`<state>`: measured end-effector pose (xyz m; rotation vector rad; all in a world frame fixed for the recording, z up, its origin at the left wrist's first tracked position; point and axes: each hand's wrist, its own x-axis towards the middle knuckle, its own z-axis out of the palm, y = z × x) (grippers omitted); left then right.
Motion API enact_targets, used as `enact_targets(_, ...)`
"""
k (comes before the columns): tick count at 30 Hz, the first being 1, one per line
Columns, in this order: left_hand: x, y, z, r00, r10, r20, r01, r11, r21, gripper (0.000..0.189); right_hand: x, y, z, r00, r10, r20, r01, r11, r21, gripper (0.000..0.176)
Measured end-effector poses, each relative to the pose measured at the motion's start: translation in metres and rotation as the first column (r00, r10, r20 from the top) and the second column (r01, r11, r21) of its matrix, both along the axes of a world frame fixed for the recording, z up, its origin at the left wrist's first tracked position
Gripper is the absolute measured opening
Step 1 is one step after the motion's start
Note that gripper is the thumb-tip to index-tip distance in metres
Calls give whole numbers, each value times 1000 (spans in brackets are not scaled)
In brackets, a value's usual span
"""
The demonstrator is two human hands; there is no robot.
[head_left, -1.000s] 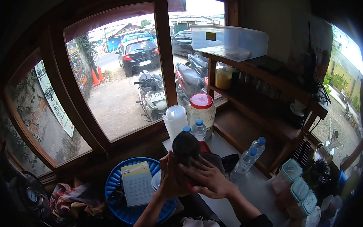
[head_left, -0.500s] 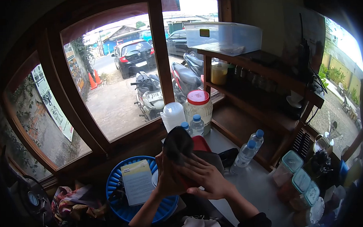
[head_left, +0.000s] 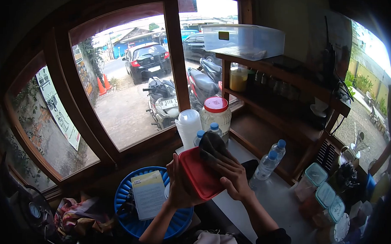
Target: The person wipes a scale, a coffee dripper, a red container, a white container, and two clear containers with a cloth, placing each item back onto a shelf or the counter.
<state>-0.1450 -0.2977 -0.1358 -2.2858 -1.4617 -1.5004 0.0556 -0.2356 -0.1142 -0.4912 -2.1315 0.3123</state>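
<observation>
My left hand (head_left: pixel 177 189) grips the left side of a red plastic container (head_left: pixel 201 175), which is tilted so that its broad red face shows. Bunched under the fingers of my right hand (head_left: pixel 232 174) is a dark cloth (head_left: pixel 213 148), pressed against the container's upper right part. The cloth and fingers cover that corner. Behind the container stand two blue-capped water bottles (head_left: pixel 214 129), partly hidden. A stack of clear plastic cups (head_left: pixel 188 124) and a large jar with a red lid (head_left: pixel 216 105) are just beyond them.
A blue plastic basket (head_left: pixel 120 185) with a printed booklet (head_left: pixel 149 194) sits at left. On the grey counter (head_left: pixel 233 215), two more bottles (head_left: pixel 266 166) and several lidded tubs (head_left: pixel 316 174) stand right. A wooden shelf (head_left: pixel 281 108) carries a clear storage box (head_left: pixel 244 40).
My right hand and the cloth have moved right across the container. The red container has turned, and more of its face now shows.
</observation>
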Motion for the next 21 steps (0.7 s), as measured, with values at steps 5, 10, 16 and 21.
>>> enact_targets(5,-3,3,-6,995,-91,46,90,996,21,141,-5,-19,35,961,208,184,-209,978,-13,62)
enact_targets(10,3,8,-20,992,-74,99,70,997,43,145,-11,-34,33,971,203,126,-216,971,100,40)
enact_targets(16,13,5,-4,974,-49,222,45,999,23,139,6,-20,-3,903,114,-415,6,961,276,9)
enact_targets(21,18,19,-9,836,-195,513,181,980,77,134,4,-20,-5,645,-282,-710,233,958,-169,24)
